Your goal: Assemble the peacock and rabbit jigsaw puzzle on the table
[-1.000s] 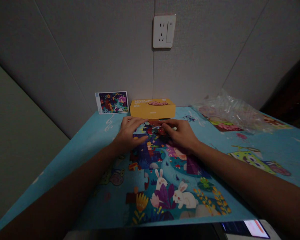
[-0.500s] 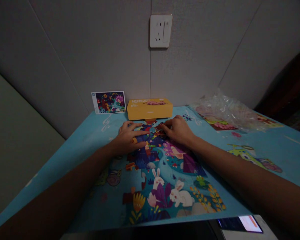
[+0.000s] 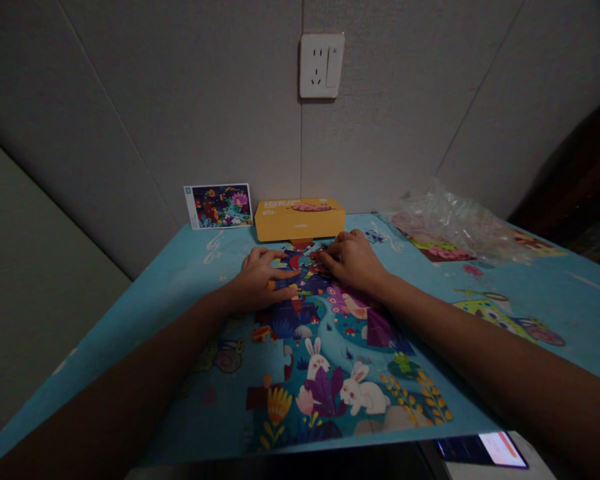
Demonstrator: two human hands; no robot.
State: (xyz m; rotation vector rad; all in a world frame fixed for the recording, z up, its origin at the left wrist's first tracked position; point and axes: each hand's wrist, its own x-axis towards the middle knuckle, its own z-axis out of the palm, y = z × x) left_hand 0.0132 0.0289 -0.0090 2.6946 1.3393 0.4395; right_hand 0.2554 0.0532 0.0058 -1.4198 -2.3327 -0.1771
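A colourful, partly joined jigsaw puzzle (image 3: 343,333) lies on the table, with white rabbits and yellow flowers at its near end. My left hand (image 3: 257,280) rests on its far left part, fingers spread and lying flat. Across from it, my right hand (image 3: 357,261) is closed, thumb and fingertips pinched on a dark reddish puzzle piece (image 3: 321,259) at the puzzle's far end. The fingers partly hide that piece, and I cannot tell whether it is joined to its neighbours.
Behind the puzzle stands a yellow box (image 3: 300,223), with a picture card (image 3: 221,207) leaning on the wall beside it. Clear plastic bags (image 3: 460,223) lie over printed sheets at the right. A lit phone (image 3: 483,449) sits below the table's near edge.
Both hands stay nearly in place. The right fingers have shifted slightly at the piece, and the whole view has moved a little.
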